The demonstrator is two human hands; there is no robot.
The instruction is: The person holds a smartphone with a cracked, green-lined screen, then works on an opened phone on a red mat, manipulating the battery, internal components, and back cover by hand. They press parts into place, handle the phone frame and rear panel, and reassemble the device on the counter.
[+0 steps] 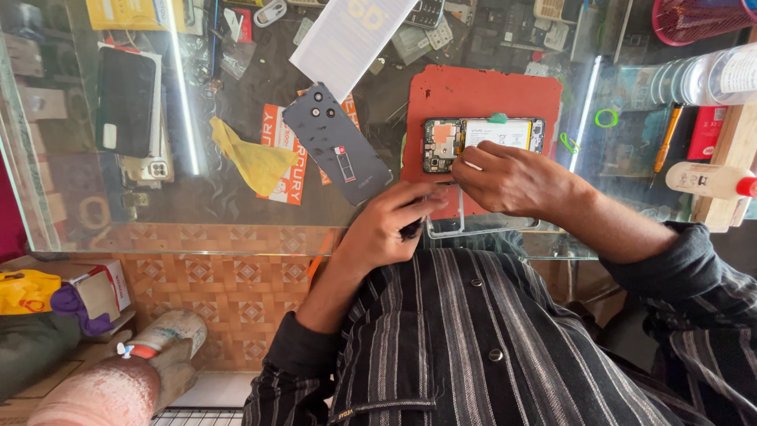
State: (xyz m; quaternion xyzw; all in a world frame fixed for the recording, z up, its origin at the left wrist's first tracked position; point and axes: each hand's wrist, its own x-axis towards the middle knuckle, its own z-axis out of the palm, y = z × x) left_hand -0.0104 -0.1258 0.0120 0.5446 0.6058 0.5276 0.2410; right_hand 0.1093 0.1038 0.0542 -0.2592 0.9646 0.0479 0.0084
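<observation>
The glass counter carries a red work mat. The opened phone lies on the mat. The right hand presses on the phone's lower edge, gripping nothing. The left hand is closed around a dark tool. The detached back cover lies left of the mat.

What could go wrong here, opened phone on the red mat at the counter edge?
1. The left hand holds a dark tool near the opened phone; a slip might gouge its exposed battery or board.
2. The right hand presses the phone near the glass counter edge; it could slide off.
</observation>
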